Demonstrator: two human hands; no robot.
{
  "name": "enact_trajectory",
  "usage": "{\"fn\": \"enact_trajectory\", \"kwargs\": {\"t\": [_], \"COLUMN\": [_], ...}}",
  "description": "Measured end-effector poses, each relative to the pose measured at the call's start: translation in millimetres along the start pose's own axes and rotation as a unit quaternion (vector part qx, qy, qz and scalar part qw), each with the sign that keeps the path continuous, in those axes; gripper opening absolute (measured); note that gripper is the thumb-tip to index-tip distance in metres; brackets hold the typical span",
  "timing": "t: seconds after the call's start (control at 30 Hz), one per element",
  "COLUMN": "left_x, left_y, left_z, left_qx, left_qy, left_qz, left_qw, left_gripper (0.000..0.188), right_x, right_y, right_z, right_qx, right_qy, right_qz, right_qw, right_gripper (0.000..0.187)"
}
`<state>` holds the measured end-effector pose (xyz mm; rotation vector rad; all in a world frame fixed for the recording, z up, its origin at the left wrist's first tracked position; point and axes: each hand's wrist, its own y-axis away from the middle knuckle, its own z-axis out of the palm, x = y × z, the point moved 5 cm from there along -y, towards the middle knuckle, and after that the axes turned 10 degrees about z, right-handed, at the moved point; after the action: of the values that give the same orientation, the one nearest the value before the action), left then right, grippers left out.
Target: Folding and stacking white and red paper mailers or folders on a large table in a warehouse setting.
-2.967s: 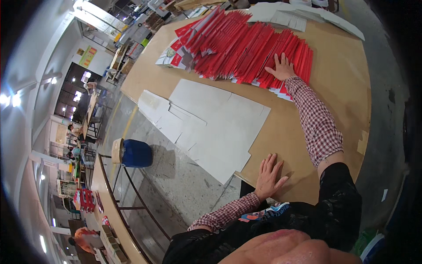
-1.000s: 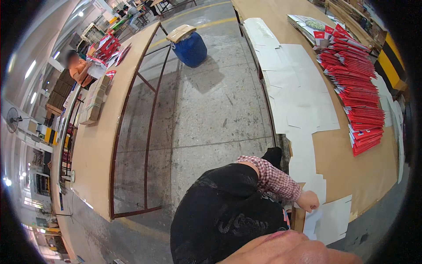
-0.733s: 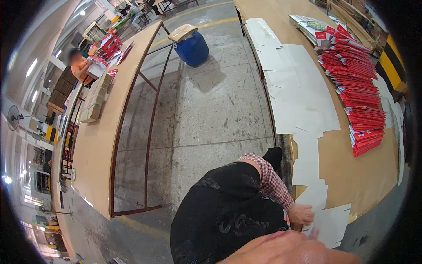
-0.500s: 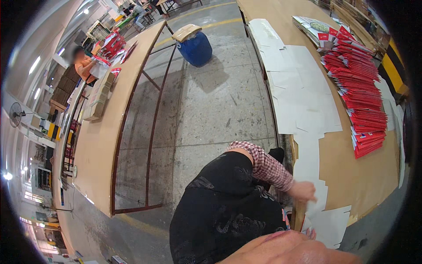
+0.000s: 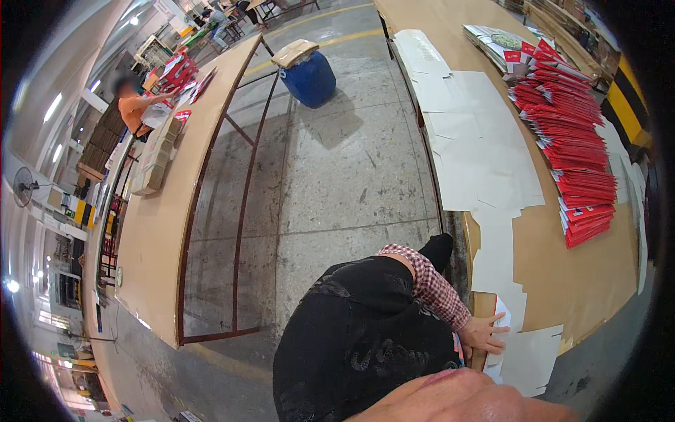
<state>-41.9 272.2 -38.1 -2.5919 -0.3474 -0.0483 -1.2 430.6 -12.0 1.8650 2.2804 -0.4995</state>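
My left hand (image 5: pixel 484 333), in a red-and-white checked sleeve, lies spread at the near edge of the right-hand table. Its fingers are stretched out and press flat on a white folded paper piece (image 5: pixel 500 309) with a thin red edge. Beneath and around that piece are white paper sheets (image 5: pixel 492 253) laid along the table's edge. My right hand does not show. Farther up the same table lies a long, fanned row of red-and-white folded paper pieces (image 5: pixel 573 151), well away from my left hand.
Brown board covers the right-hand table (image 5: pixel 555 281). Across the aisle runs a long table (image 5: pixel 165 232) on metal legs, bearing tied cardboard bundles (image 5: pixel 156 158). A blue drum (image 5: pixel 309 79) with cardboard on top stands on the floor. A person in orange (image 5: pixel 133 109) works at the far left.
My left hand has come down and spread flat on the red-edged white piece, which now shows beside it. The fingertips seen lower down by the table edge are out of sight.
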Motion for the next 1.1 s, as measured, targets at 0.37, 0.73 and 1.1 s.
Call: {"fn": "enact_trajectory", "kwargs": {"t": [0.37, 0.73, 1.1], "left_x": [61.5, -101.6, -127.7], "left_y": [-25.6, -14.7, 87.5], "left_z": [79.9, -11.1, -85.5], "left_qx": [0.218, -0.305, -0.19], "left_qy": [-0.237, 0.243, 0.138], "left_qz": [0.155, 0.088, -0.358], "left_qw": [0.934, 0.917, 0.904], "left_gripper": [0.065, 0.037, 0.03], "right_x": [-10.1, -18.8, -47.0], "right_y": [-14.7, -8.6, -25.3], "right_z": [-9.1, -50.4, 19.9], "right_qx": [0.14, 0.218, -0.011], "right_qy": [-0.001, -0.202, -0.169], "right_qz": [0.046, 0.142, 0.129], "right_qw": [0.989, 0.944, 0.977], "right_gripper": [0.047, 0.08, 0.029]}}
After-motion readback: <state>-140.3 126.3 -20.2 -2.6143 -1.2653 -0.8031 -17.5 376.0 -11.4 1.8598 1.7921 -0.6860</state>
